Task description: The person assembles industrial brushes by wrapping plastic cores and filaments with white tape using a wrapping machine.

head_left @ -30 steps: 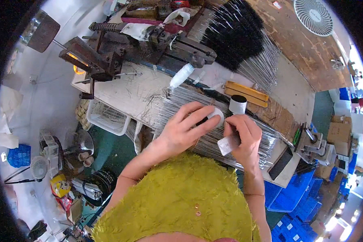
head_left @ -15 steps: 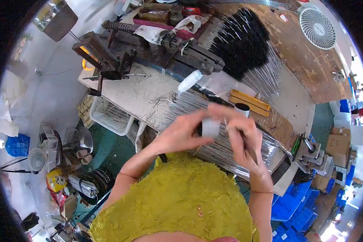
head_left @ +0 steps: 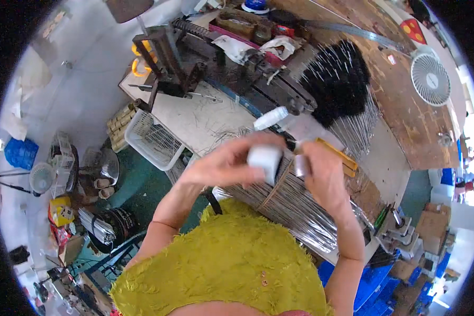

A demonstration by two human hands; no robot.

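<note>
My left hand [head_left: 226, 160] curls round a short, pale grey-white roll [head_left: 264, 160], smeared by motion. Facing it, my right hand [head_left: 324, 171] has its fingers bent about a small silvery cylinder [head_left: 300, 166]; most of that piece is hidden, so its kind is unclear. Both hands are held over a wide layer of thin metal wires [head_left: 305, 218] along the bench's near side. A brown strip [head_left: 276, 187] runs across the wires just below the roll. Just beyond the hands lies a white wrapped spool [head_left: 270, 118].
A dark metal clamping machine [head_left: 279, 84] stands at the back. Right of it lie black-bristled wire brushes [head_left: 342, 84]. A yellow channel [head_left: 347, 166] is partly behind my right hand. A white basket [head_left: 152, 139] hangs by the left edge; a fan [head_left: 431, 79] sits far right.
The view has shifted, so the bench appears lower and further right. My hands have drawn slightly apart. The brown strip across the wires now shows, and the white cup near my right hand is hidden.
</note>
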